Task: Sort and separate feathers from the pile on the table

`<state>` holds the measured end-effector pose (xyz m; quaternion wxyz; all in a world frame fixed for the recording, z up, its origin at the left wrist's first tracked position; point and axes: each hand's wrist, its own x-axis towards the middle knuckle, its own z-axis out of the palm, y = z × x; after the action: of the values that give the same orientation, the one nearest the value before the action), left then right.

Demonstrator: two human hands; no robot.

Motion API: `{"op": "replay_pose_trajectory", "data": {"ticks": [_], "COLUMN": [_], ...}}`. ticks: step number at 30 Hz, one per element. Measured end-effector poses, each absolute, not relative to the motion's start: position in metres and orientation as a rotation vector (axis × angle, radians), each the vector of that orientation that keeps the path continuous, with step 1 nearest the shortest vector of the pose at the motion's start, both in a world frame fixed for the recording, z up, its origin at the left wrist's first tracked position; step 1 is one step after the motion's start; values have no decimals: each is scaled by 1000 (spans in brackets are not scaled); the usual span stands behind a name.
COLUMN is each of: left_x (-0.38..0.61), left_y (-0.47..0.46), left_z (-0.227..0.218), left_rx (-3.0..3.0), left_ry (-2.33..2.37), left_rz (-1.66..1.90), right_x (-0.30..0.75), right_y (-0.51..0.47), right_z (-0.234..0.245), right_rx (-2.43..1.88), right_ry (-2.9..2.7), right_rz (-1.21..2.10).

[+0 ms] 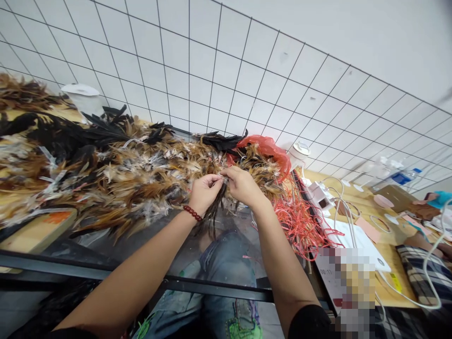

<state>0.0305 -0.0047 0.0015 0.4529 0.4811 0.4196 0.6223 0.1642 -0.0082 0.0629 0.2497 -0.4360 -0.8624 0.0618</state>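
My left hand (204, 192), with a red bead bracelet (192, 213) on the wrist, and my right hand (243, 186) meet at the fingertips over a glass tabletop (106, 249). Together they pinch a small bunch of dark feathers (216, 209) that hangs down between them. Just behind my hands lies a big heap of brown, black and white feathers (116, 174). A red plastic bag (268, 150) sits at the heap's right end.
A tangle of red rubber bands (303, 226) lies to the right of my hands. Further right a wooden table (388, 278) carries white cables, a white device (319, 197), a water bottle (402, 178) and papers. A white tiled wall stands behind.
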Motion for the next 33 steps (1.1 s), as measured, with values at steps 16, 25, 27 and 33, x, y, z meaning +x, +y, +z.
{"op": "replay_pose_trajectory", "data": {"ticks": [16, 25, 27, 33], "left_x": [22, 30, 31, 27], "left_y": [-17, -11, -7, 4], "left_z": [2, -4, -6, -4], "left_rx": [1507, 1391, 1302, 1019], "left_ry": [1231, 1133, 1137, 1147], "left_rz": [1749, 1647, 1640, 1707], "right_x": [155, 164, 160, 144], "right_y": [-10, -10, -14, -26], "right_z": [67, 68, 68, 67], "right_rx": [-1236, -1345, -1316, -1465], "right_ry": [-2211, -2091, -2134, -2234], "right_rz": [343, 341, 143, -180]}}
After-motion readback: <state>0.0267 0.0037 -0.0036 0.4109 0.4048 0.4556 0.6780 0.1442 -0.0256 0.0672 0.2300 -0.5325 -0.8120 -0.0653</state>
